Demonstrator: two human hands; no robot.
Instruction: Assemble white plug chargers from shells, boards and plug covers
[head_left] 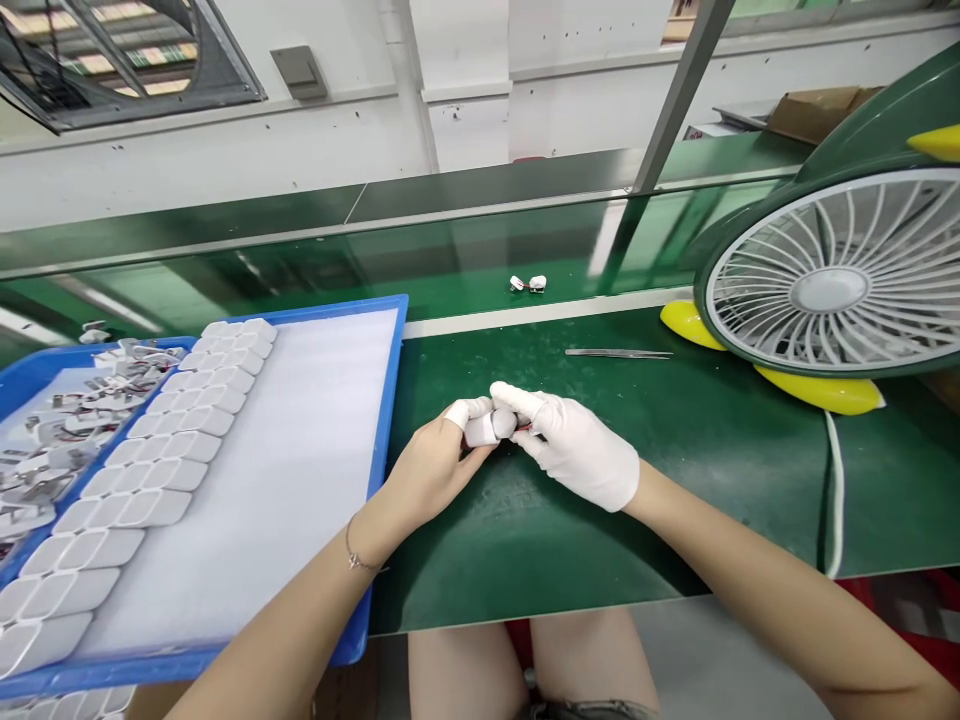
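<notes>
My left hand, with a white cover on at least one finger, is closed around a small white plastic casing. My right hand wears a white glove and pinches a small greyish-white part with a red wire at the casing's right end. The fingers hide much of both pieces, and whether they are joined I cannot tell. Beyond my hands, a small white wired piece lies on the green table. A pair of metal tweezers rests to the right of it, nearer to me.
On the left, a blue tray with a white liner holds rows of white casings. Another blue tray beside it contains many wired white parts. A green fan with yellow feet stands at right, its cable running over the table edge.
</notes>
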